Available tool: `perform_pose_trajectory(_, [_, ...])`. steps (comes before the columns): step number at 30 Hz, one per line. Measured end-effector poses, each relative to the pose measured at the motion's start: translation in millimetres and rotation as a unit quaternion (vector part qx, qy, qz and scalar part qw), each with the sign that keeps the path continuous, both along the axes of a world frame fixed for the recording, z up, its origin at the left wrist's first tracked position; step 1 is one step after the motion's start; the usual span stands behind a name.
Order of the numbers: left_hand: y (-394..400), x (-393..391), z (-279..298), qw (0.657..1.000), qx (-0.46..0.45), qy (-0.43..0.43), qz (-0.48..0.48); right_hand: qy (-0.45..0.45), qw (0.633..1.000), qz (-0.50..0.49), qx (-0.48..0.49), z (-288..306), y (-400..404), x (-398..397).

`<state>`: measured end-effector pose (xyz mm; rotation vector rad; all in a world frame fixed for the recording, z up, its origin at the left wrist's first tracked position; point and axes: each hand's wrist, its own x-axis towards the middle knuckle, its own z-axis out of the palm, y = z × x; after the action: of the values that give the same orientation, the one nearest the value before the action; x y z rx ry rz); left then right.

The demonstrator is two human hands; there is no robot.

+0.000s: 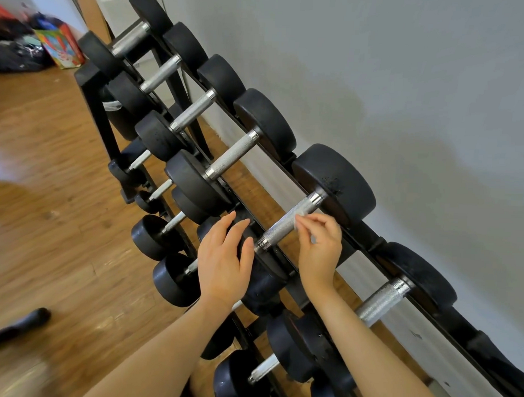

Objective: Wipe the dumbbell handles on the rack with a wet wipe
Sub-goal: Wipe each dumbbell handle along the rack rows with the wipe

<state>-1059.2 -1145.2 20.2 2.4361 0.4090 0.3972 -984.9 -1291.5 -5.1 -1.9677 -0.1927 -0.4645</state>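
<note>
A black rack (pixel 93 103) runs diagonally along the grey wall and holds several black dumbbells with knurled silver handles. My right hand (pixel 320 248) pinches a small white wet wipe (pixel 299 219) against the handle (pixel 286 226) of one top-row dumbbell. My left hand (pixel 223 262) rests with fingers spread on that dumbbell's near black head, holding nothing. Another silver handle (pixel 382 300) lies to the right, partly hidden by my right forearm. More handles (pixel 231 155) line the row toward the far end.
Smaller dumbbells (pixel 152 236) sit on the lower tiers. Wooden floor (pixel 48 167) spreads to the left. A colourful bag (pixel 62 46) and dark bags lie at the far left. A black object (pixel 15 326) lies on the floor near left.
</note>
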Motion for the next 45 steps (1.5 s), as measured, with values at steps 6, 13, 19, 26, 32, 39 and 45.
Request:
perform_pose_trajectory(6, [0,0,-1,1.000,0.002,-0.005,-0.002,0.015,0.998,0.064,-0.021,-4,12,-18])
perform_pose_trajectory(13, [0,1,-1,1.000,-0.003,-0.011,-0.004,0.039,0.998,-0.021,0.047,5,5,-5])
perform_pose_trajectory(19, [1,1,-3,1.000,-0.002,-0.010,-0.005,0.017,0.993,0.102,-0.055,-5,5,-15])
perform_pose_trajectory(26, [2,-2,0,1.000,-0.011,0.007,-0.013,-0.013,0.992,0.082,-0.096,4,-3,-3])
perform_pose_trajectory(32, [4,-5,-1,1.000,-0.014,0.001,-0.022,-0.105,0.932,0.211,-0.276,1,-2,-1])
perform_pose_trajectory(39, [4,-5,-5,1.000,-0.010,-0.006,-0.025,-0.177,0.920,0.149,-0.318,4,-1,12])
perform_pose_trajectory(45, [4,-6,-5,0.999,-0.016,-0.016,-0.028,-0.141,0.918,0.137,-0.344,12,3,28])
